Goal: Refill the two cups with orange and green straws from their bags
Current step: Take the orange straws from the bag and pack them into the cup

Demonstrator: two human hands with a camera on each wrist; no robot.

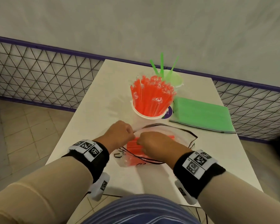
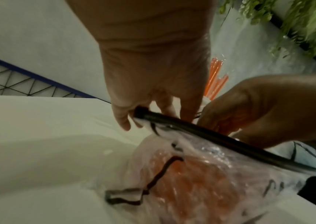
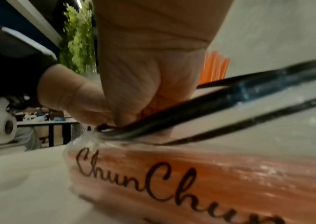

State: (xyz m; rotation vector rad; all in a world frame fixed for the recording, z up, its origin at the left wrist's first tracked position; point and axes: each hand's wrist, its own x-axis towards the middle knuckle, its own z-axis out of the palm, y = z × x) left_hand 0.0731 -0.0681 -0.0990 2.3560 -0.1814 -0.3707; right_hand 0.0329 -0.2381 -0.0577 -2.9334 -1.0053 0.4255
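both hands (image 1: 132, 139) on orange-straw bag (image 1: 181, 136)

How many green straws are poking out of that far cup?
3 green straws stand in the green cup at the table's far edge, behind the cup of orange straws; shorter ones may be hidden.

Head cam is looking down and fwd from above at the white table (image 1: 225, 167), wall filling the upper frame. Left wrist cam is sitting low and v. close, facing along the left hand (image 2: 149, 72). Right wrist cam is looking from near table level along the right hand (image 3: 145, 78). All three are sharing the clear bag (image 1: 181, 138) w/ orange straws (image 1: 134, 147).
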